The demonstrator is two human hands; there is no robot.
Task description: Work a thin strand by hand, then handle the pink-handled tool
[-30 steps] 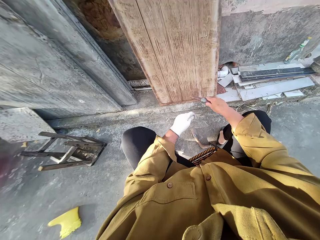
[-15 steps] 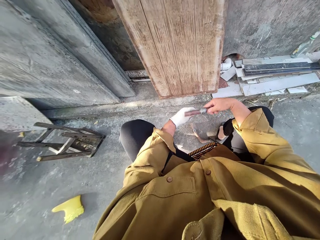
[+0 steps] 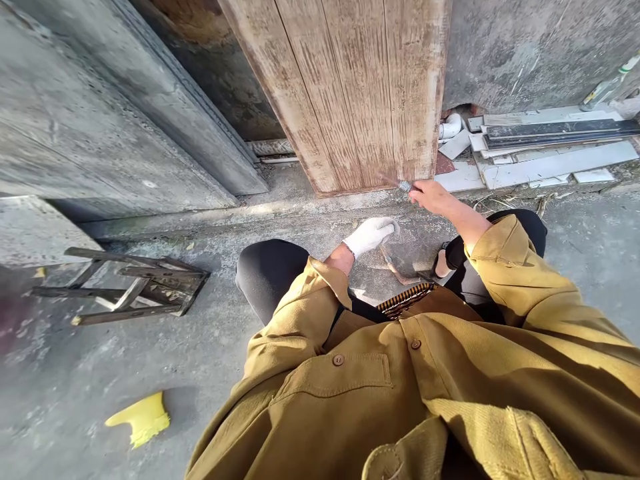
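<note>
In my right hand [image 3: 431,197], which is bare, is a slim brown stick-like tool [image 3: 405,186] wound with wire near my fingers. Its blurred far end overlaps the bottom of the weathered wooden panel [image 3: 370,100]; whether they touch, I cannot tell. My left hand [image 3: 371,236] wears a white glove and hangs below and left of the tool, apart from it. Its fingers are loosely bent, with nothing visible in them. Beneath the hands, a curved brown-edged object [image 3: 397,268] lies on the concrete between my feet.
Left of me a small wooden stool [image 3: 140,283] lies on its side. A torn yellow piece [image 3: 143,419] rests on the ground. Stacked strips [image 3: 560,167], a white pipe elbow [image 3: 451,127] and a bottle [image 3: 607,87] line the wall. Grey boards [image 3: 125,120] lean at left.
The tool has moved up and away from my gloved left hand, which was touching it, toward the panel's lower edge. My left hand has dropped slightly and let go.
</note>
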